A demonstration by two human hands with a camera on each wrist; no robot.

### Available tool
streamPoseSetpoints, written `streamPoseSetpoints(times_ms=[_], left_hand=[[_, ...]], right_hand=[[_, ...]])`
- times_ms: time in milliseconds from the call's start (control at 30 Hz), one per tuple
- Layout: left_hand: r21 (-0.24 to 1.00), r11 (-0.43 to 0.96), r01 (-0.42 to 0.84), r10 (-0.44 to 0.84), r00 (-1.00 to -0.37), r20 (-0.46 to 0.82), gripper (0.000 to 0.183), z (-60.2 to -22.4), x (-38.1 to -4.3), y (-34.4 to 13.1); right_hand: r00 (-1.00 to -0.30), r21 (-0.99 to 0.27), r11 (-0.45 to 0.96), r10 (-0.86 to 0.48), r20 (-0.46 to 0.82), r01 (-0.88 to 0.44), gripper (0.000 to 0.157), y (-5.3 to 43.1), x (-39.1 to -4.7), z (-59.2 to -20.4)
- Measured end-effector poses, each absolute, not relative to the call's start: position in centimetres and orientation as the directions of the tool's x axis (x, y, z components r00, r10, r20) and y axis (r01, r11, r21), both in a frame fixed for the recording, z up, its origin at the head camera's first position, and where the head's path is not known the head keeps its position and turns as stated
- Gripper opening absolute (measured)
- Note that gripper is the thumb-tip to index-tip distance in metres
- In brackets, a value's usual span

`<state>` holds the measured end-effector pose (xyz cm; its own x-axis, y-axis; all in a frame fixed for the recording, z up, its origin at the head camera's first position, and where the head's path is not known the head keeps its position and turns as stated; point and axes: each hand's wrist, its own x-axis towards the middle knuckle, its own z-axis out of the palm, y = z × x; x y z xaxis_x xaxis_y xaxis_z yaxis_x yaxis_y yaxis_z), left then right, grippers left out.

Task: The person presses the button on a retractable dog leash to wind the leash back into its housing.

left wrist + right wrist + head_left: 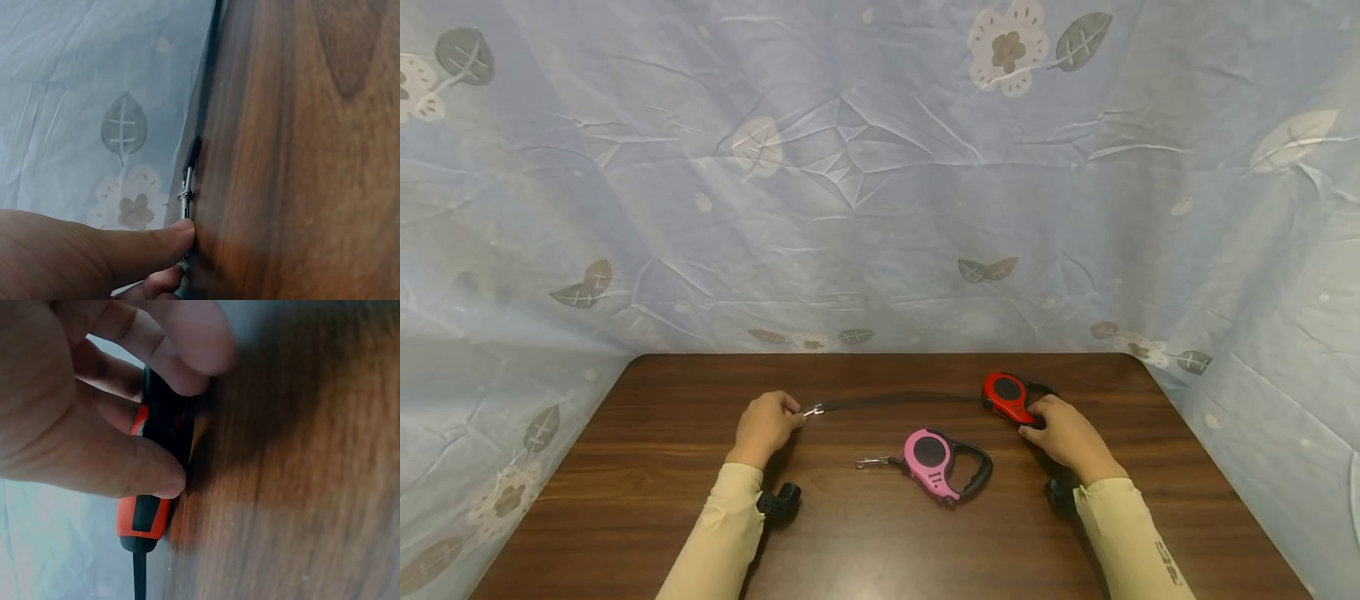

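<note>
A red retractable dog leash [1006, 397] with a black handle lies near the back right of the table, its black cord [895, 400] drawn out to the left. At the cord's far end, my left hand [765, 427] pinches the metal snap hook [814, 410] between thumb and fingers. In the left wrist view the thumb [169, 240] presses on the hook. My right hand [1067, 433] grips the red leash's casing by the handle side, with the thumb [150, 469] on one side and curled fingers on the other. Part of the black handle is hidden behind the right hand.
A pink retractable leash [927, 454] with a black handle lies between the hands, nearer the front, its metal hook [874, 462] pointing left. The wooden table [647, 467] ends at a patterned cloth curtain [850, 250] behind and at both sides.
</note>
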<state>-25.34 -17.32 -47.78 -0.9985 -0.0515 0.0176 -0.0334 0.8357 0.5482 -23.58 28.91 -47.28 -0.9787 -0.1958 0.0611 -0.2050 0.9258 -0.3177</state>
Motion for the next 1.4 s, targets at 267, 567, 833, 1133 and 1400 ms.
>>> streamPoseSetpoints(times_ms=[267,567,833,1133,1400], left_hand=[[0.488,0.873,-0.002,0.029,-0.998,-0.055,0.016,-47.5,-25.2,-17.5],[0.543,0.839,0.023,0.053,-0.998,-0.040,0.013,-47.3,-25.3,-18.2],[0.726,0.685,0.057,-0.024,-0.995,0.100,0.009,-46.7,-25.7,-18.4],[0.827,0.560,0.040,-0.046,-0.996,0.080,0.026,-45.8,-25.4,-18.4],[0.773,0.634,0.022,-0.016,-0.999,0.042,0.017,-45.9,-25.4,-18.6]], right_hand=[[-0.981,-0.333,0.923,-0.193,0.031,-0.193,0.043,28.9,-23.6,-47.4],[-0.986,-0.394,0.909,-0.163,-0.037,-0.136,0.030,28.9,-23.7,-47.4],[-0.985,-0.508,0.861,-0.099,-0.143,-0.013,0.026,28.7,-22.9,-46.4],[-0.983,-0.482,0.876,-0.106,-0.150,-0.021,0.029,28.7,-23.0,-46.1],[-0.990,-0.369,0.925,-0.126,-0.065,-0.094,0.038,29.0,-23.2,-46.3]])
